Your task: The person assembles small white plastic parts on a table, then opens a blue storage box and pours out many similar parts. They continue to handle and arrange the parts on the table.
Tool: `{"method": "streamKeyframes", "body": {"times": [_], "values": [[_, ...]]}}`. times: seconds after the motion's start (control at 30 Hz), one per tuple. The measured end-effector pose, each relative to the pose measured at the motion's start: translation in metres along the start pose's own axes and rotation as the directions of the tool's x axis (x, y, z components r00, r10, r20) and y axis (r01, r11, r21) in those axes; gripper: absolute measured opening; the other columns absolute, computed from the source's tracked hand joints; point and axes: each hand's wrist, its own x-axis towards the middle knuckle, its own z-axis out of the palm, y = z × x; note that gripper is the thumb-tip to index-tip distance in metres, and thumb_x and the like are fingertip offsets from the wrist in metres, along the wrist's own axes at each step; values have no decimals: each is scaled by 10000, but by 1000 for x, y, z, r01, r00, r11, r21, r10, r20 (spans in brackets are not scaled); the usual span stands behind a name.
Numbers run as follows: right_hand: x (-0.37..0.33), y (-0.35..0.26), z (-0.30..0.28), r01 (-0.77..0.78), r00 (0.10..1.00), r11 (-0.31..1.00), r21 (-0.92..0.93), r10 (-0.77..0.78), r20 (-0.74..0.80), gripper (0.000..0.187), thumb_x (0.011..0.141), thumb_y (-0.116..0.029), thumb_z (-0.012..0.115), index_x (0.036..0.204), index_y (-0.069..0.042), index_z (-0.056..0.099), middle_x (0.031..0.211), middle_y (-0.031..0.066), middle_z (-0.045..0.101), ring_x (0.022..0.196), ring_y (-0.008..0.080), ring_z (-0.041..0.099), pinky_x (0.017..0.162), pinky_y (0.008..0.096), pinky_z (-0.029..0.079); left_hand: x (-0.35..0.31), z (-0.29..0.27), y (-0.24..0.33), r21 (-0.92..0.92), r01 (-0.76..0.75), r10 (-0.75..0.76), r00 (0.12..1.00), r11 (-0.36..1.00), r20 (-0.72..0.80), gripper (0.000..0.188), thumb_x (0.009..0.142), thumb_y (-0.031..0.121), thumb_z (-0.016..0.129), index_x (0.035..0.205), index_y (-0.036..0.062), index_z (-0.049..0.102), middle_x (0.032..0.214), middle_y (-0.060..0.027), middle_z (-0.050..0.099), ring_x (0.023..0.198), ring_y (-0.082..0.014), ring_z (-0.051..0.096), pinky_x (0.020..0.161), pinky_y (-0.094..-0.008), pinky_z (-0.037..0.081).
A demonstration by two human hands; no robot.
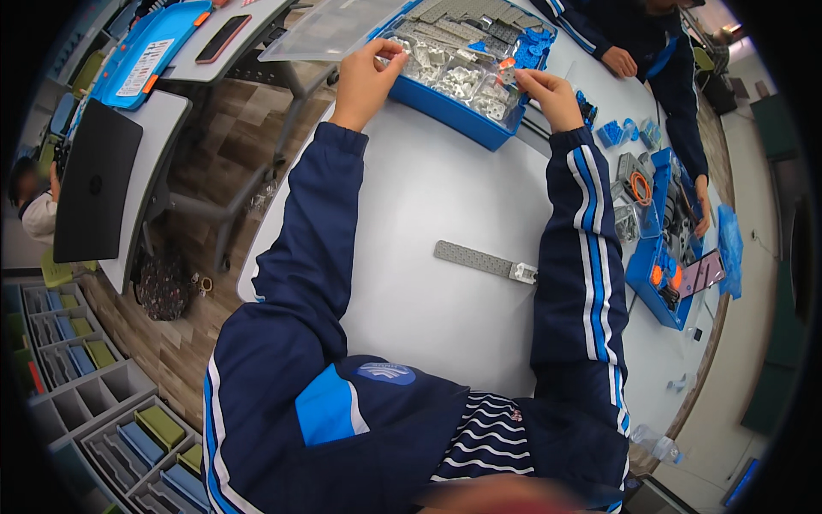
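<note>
Both my arms reach forward to a blue parts box [458, 120] at the far side of the table. My left hand [364, 81] is over its left edge, thumb and fingertips pinched together; anything between them is too small to make out. At the box's right side, my right hand [555, 98] pinches a small white building piece [508, 76]. Clear and white small parts [454, 79] fill compartments below the hands, with grey beams [462, 12] and blue pieces behind. A grey perforated beam [471, 256] with a white connector [522, 272] lies on the table near my right forearm.
A clear lid [330, 34] sticks out left of the box. Right, a second blue box [655, 278] holds dark parts, with a phone [703, 274] by it; another person's hand [702, 206] reaches there. A laptop [98, 184] stands on the left table.
</note>
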Motion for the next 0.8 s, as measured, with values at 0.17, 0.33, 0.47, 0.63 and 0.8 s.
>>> {"method": "streamKeyframes", "body": {"times": [0.17,0.33,0.47,0.63,0.8], "values": [[-8,-13,-4,24,999,986,-167,-30,-36,374,969,-318,725,1149,8,760,1049,86,753,948,128,665,890,278,505,0,1,2,-33,-11,10,1000,999,-16,213,924,208,746,1043,33,754,917,-19,754,706,-61,593,649,-238,478],[-22,-31,20,355,916,780,-515,-400,25,237,885,-247,752,1037,-68,784,898,85,718,874,215,671,813,338,520,1,0,9,-54,-17,10,991,998,-134,214,927,217,750,1038,34,750,911,-28,759,755,-75,650,660,-242,491],[1,-45,45,479,850,753,-451,-527,24,232,857,-200,749,1044,-66,772,946,102,708,928,276,661,856,392,521,5,-7,10,-67,-23,6,968,997,-252,166,916,175,742,973,19,736,849,-55,751,710,-123,664,646,-275,532],[48,-46,99,491,836,607,-626,-529,143,208,848,-219,751,1010,-90,775,965,97,712,1000,300,662,877,437,517,10,-15,3,-118,19,-52,958,993,-282,175,913,175,749,968,10,733,841,-60,747,713,-121,667,635,-271,528],[73,-40,104,474,841,510,-718,-503,198,134,849,-202,717,954,-156,786,930,42,725,998,292,661,894,472,498,9,-15,-1,-139,27,-59,971,990,-233,187,938,153,745,1017,-15,728,899,-65,754,746,-100,686,673,-233,528]]}}
